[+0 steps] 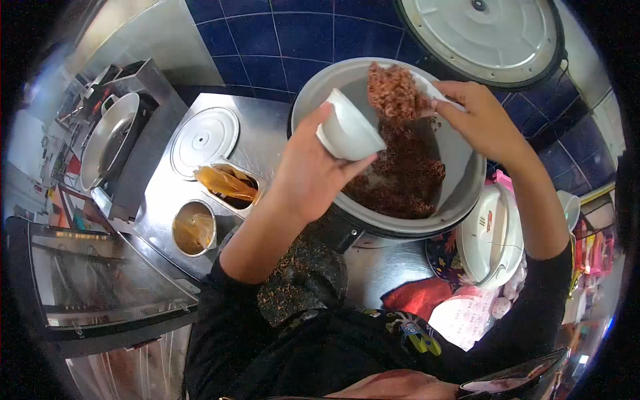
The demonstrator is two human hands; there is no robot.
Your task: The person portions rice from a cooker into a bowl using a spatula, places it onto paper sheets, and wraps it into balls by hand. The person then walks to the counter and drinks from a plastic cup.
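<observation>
My left hand [303,170] holds a small white bowl [350,130] tilted on its side over the rim of a large round pot [460,177]. In my right hand [483,120] is a white rice paddle [437,90], its blade mostly hidden under a heap of reddish-brown cooked rice [397,92]. The heaped paddle is raised above the pot, to the right of the bowl and apart from it. More dark reddish rice [407,177] lies in the bottom of the pot. The inside of the bowl is turned away, so its contents are hidden.
A round lid [483,30] leans against the blue tiles behind the pot. On the steel counter at left are a flat lid [203,143], a rectangular container [230,187] and a metal cup [193,227]. A stone mortar [303,280] stands nearest my body. A white oval container [490,233] sits at right.
</observation>
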